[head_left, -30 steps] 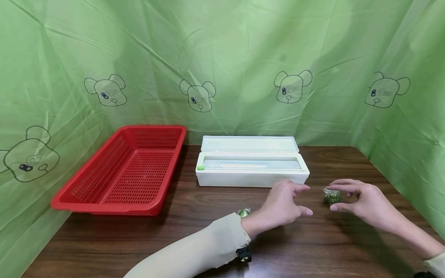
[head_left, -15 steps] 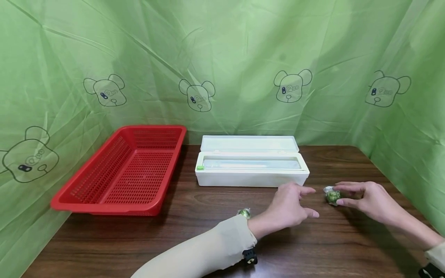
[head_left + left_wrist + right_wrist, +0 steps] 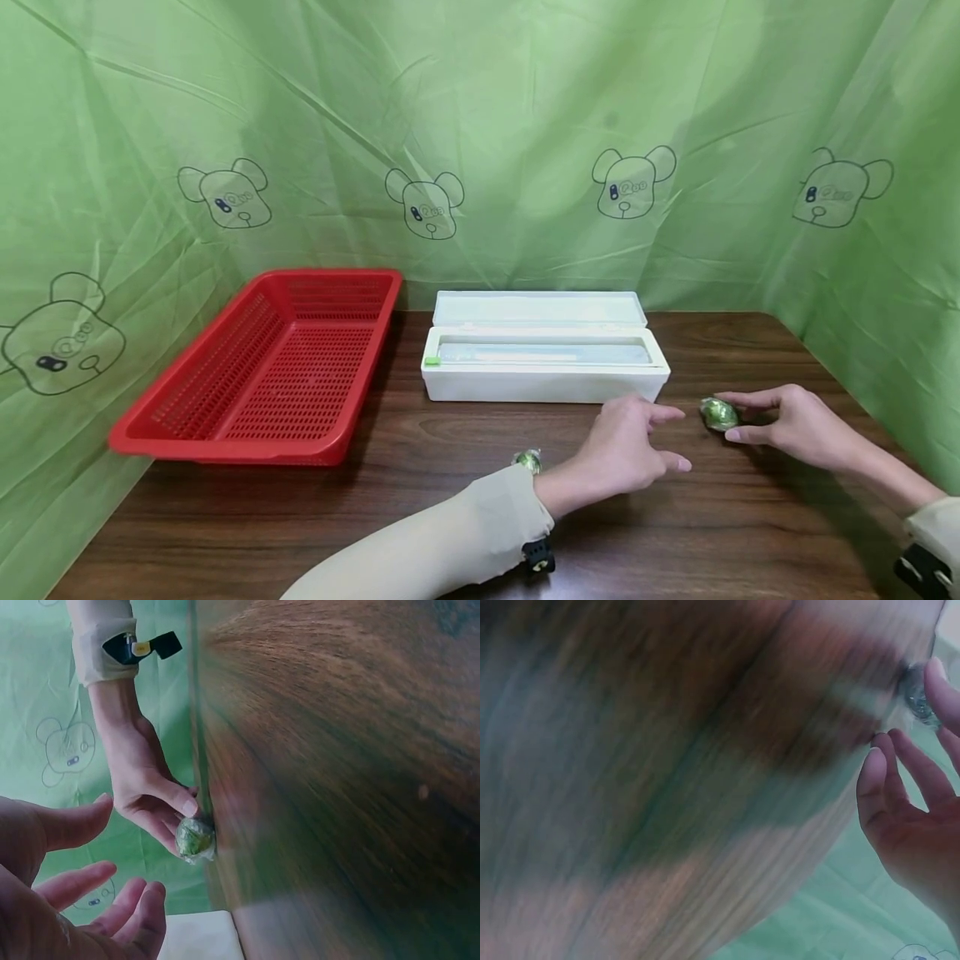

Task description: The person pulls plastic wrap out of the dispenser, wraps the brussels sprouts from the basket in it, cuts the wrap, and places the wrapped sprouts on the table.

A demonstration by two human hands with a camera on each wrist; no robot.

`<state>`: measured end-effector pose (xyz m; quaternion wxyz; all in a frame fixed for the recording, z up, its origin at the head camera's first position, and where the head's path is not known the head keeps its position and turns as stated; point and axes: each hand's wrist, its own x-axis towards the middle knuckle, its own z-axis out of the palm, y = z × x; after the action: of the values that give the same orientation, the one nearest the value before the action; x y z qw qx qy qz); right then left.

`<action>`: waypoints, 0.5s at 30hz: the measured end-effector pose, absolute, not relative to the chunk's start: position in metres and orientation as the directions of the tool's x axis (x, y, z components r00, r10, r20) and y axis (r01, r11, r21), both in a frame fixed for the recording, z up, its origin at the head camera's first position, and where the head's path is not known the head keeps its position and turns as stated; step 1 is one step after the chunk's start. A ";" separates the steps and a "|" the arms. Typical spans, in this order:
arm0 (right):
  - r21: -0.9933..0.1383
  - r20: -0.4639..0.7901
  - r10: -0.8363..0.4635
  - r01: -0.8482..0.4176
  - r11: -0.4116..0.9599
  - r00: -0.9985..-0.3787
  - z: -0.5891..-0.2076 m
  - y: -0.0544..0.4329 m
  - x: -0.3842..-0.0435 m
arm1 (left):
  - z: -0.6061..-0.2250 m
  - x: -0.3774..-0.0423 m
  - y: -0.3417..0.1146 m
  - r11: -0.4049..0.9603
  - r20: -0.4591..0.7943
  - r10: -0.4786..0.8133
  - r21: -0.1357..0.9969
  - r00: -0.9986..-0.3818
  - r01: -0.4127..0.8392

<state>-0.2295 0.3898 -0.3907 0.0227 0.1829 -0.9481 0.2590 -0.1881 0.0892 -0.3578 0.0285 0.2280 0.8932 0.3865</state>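
A small round green thing wrapped in crinkled clear film (image 3: 719,414) lies between the thumb and fingers of my right hand (image 3: 795,422), which pinches it close over the wooden table. The left wrist view shows the same wrapped green thing (image 3: 195,838) under the right thumb; what is inside the film is unclear. Across a gap to the left, my left hand (image 3: 611,454) holds nothing, its thumb and index finger spread apart. A second wrapped green thing (image 3: 527,460) sits behind the left wrist, partly covered by the sleeve. In the right wrist view, the wrapped thing (image 3: 920,695) shows at the right edge.
A white cling-film dispenser (image 3: 546,386) stands at the back middle with its lid raised. To the left is a red perforated basket (image 3: 358,367). Green cloth with bear drawings (image 3: 525,100) surrounds the wooden table (image 3: 420,517) at the back and sides.
The wrapped thing in my right hand has turned, showing a smoother, shinier face, and the right fingers have shifted around it. My left hand has moved slightly right.
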 end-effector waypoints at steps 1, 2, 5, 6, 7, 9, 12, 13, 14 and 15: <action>-0.492 0.135 -0.335 -0.357 0.794 -0.932 -0.391 0.390 -0.230 | -0.358 -0.188 0.089 0.598 0.125 0.430 0.703 -0.894 0.385; -0.499 0.132 -0.333 -0.353 0.792 -0.934 -0.391 0.390 -0.231 | -0.357 -0.188 0.089 0.600 0.125 0.432 0.700 -0.893 0.387; -0.513 0.128 -0.318 -0.337 0.789 -0.939 -0.391 0.389 -0.232 | -0.356 -0.189 0.087 0.601 0.121 0.437 0.698 -0.891 0.390; -0.516 0.131 -0.313 -0.334 0.789 -0.941 -0.392 0.389 -0.232 | -0.355 -0.189 0.087 0.602 0.118 0.438 0.698 -0.891 0.388; -0.521 0.134 -0.308 -0.331 0.787 -0.942 -0.393 0.388 -0.232 | -0.355 -0.189 0.086 0.601 0.117 0.439 0.699 -0.891 0.388; -0.532 0.140 -0.298 -0.326 0.782 -0.944 -0.394 0.386 -0.231 | -0.354 -0.189 0.085 0.602 0.106 0.437 0.704 -0.893 0.378; -0.541 0.162 -0.288 -0.329 0.774 -0.944 -0.398 0.380 -0.227 | -0.352 -0.189 0.082 0.606 0.094 0.431 0.707 -0.898 0.365; -0.546 0.162 -0.286 -0.328 0.771 -0.944 -0.398 0.378 -0.226 | -0.352 -0.189 0.081 0.608 0.091 0.429 0.707 -0.899 0.362; -0.556 0.159 -0.285 -0.324 0.765 -0.945 -0.398 0.374 -0.225 | -0.351 -0.189 0.080 0.611 0.089 0.428 0.705 -0.900 0.360; -0.560 0.158 -0.283 -0.322 0.763 -0.946 -0.399 0.371 -0.223 | -0.351 -0.189 0.078 0.610 0.088 0.428 0.707 -0.900 0.359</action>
<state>-0.2234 0.3712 -0.3987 0.0317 0.1613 -0.9384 0.3041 -0.1892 0.0781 -0.3514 0.0449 0.2193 0.8961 0.3833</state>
